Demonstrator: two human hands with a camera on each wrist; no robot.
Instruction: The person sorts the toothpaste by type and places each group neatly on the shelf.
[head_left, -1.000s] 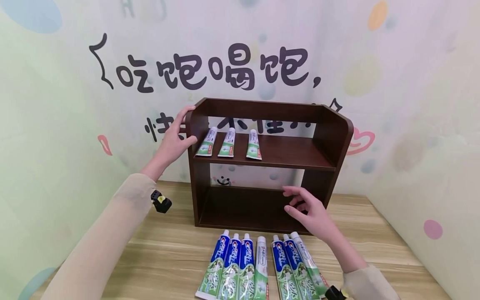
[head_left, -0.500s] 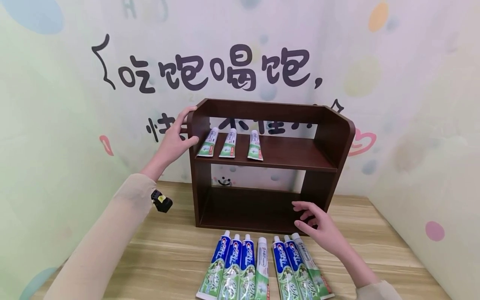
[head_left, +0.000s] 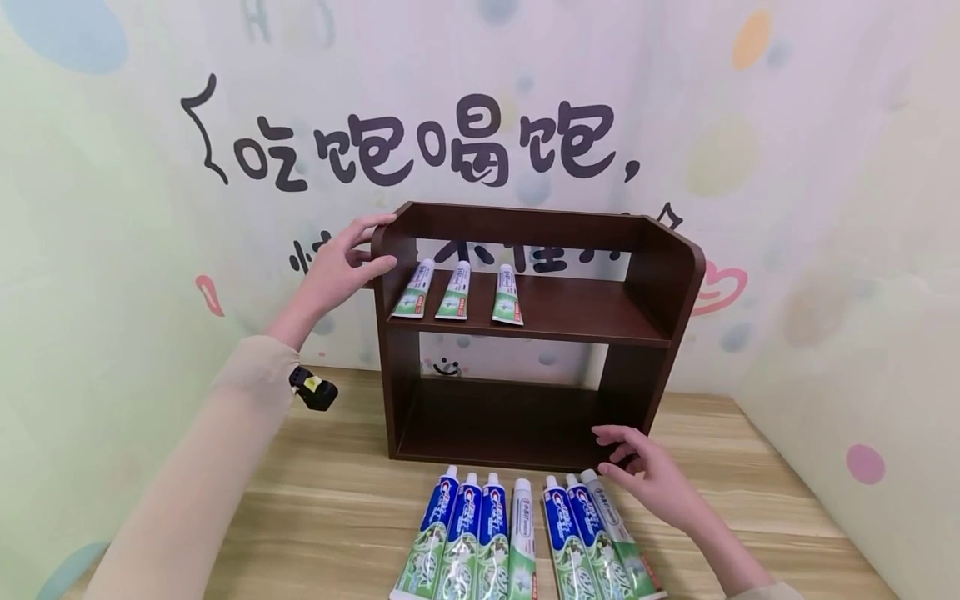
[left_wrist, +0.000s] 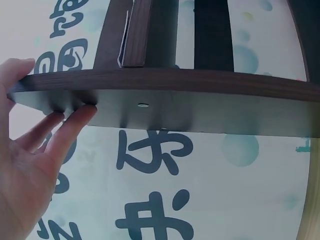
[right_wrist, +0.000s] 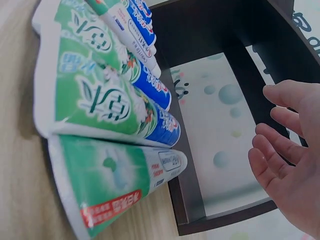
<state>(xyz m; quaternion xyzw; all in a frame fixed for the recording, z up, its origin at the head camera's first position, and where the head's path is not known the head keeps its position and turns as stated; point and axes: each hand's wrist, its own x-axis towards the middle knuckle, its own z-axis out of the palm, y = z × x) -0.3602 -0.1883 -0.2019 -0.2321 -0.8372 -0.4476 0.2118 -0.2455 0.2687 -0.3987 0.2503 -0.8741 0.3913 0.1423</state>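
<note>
My left hand [head_left: 337,262] holds the upper left side panel of a dark brown two-tier shelf [head_left: 525,218]; in the left wrist view two fingertips [left_wrist: 82,114] press against the panel's outer face. Loosely bent, with nothing in it, my right hand [head_left: 651,477] hovers at the shelf's lower right front corner, close by the cap of a white-green toothpaste tube [head_left: 621,533]. Beside that tube lie two blue-green Crest tubes [head_left: 592,533]. Another group holds several Crest tubes [head_left: 461,542] and a white-green tube [head_left: 522,533]. All caps point toward the shelf.
Three white-green toothpaste tubes [head_left: 455,292] lie on the upper tier, toward its left. The lower tier [head_left: 495,421] stands just behind the rows. Everything is on a wood-grain table [head_left: 757,483], with printed backdrop walls [head_left: 480,50] behind and at both sides.
My right hand has moved down and right, from before the lower tier to near the right-hand tubes. My left hand stays at the side panel, its wrist shifting slightly. The tubes have not moved.
</note>
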